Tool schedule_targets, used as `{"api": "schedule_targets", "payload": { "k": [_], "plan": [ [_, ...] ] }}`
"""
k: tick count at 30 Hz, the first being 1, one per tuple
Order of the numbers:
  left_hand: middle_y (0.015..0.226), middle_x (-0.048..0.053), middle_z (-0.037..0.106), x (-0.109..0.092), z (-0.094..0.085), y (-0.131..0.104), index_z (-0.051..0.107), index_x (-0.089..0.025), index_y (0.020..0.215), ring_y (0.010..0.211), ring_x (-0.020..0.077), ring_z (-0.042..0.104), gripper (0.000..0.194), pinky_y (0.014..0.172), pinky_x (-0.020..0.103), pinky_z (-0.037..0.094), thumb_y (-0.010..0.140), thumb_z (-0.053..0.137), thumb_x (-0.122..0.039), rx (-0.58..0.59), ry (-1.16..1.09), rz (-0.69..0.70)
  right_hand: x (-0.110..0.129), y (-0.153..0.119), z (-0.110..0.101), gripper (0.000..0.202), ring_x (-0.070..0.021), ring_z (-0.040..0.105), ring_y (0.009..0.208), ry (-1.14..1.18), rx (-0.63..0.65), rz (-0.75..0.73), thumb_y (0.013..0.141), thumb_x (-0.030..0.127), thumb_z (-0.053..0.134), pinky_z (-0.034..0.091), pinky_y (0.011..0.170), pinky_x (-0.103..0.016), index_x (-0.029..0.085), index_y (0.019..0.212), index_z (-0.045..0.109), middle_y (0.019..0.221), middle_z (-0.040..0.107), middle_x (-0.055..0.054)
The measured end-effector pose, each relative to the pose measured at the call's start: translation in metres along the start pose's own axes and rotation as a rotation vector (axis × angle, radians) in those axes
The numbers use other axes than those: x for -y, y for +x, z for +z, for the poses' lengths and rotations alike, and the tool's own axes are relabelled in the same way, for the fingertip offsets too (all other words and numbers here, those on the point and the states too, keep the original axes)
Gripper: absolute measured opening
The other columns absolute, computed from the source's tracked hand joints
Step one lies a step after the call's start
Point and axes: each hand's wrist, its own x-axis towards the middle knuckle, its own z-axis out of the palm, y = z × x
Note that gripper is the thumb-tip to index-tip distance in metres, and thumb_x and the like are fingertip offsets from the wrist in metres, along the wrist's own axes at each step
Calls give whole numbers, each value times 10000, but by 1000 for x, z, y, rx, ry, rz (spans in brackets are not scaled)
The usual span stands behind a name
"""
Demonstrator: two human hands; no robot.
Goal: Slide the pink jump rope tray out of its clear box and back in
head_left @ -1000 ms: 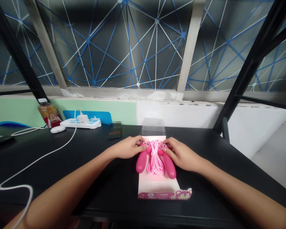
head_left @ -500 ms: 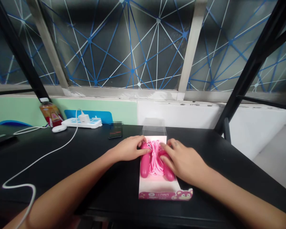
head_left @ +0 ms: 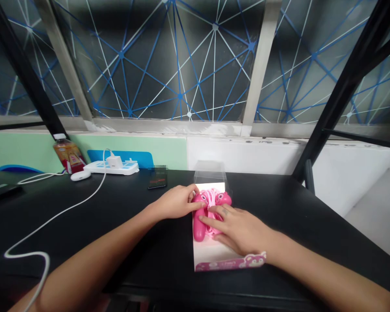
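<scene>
A pink jump rope [head_left: 199, 229] lies coiled on a white card tray [head_left: 204, 252]. Its two handles have animal heads, and the tray's front lip is printed purple. My left hand [head_left: 176, 202] pinches the upper end of the left handle between thumb and fingers, at the tray's left edge. Across the coil and the right handle rests my right hand [head_left: 243, 227], fingers stretched out and a little apart, the tips reaching the left handle. It covers most of the right handle's grip; only that handle's head shows above it.
Behind the tray stands a clear plastic box [head_left: 210, 169]. A phone [head_left: 157, 178] lies farther left, near a white power strip [head_left: 123, 167], a small white case [head_left: 81, 175] and a drink bottle [head_left: 69, 155]. A white cable [head_left: 66, 211] crosses the table's left side.
My right hand has moved left and down from the right handle's head to over the coil. The tray has turned slightly, its front lip shifting right. My left hand stays almost still.
</scene>
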Motion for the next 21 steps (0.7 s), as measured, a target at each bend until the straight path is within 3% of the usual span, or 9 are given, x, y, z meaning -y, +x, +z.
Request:
{"api": "schedule_targets", "payload": {
  "k": [6,15,18,20,21],
  "plan": [
    [778,32,657,-2,-5,-2,551,-202,889,669,184,594,333,574,269,357,895,499,-530,25,62,38,6,-1,0,447,-302,593,1015,-63,26,-3,955,322,466,540,728,-421,277,1400,454,1249,577,-132],
    [810,28,691,-6,-4,3,610,-213,961,718,188,624,376,619,271,400,880,530,-571,39,3,68,18,-4,-16,450,-284,612,957,-26,63,3,940,328,461,502,648,-342,292,1389,461,1212,593,-140],
    [876,39,702,6,-5,15,633,-213,994,819,206,644,347,723,307,454,956,418,-483,-142,41,14,16,-4,-21,436,-277,610,943,33,76,16,943,344,454,491,639,-334,294,1376,481,1169,599,-137],
    [1148,85,666,19,-2,24,605,-205,1151,1080,248,599,326,919,364,443,945,436,-393,-302,122,17,13,-4,-23,429,-278,597,958,56,92,13,950,355,449,495,655,-344,294,1374,482,1155,596,-132],
    [1322,103,580,26,0,29,543,-199,1273,1233,261,514,387,1020,383,394,938,439,-363,-308,132,40,11,-5,-23,428,-278,588,972,64,97,7,956,358,445,500,674,-354,296,1378,477,1157,593,-130]
  ]
}}
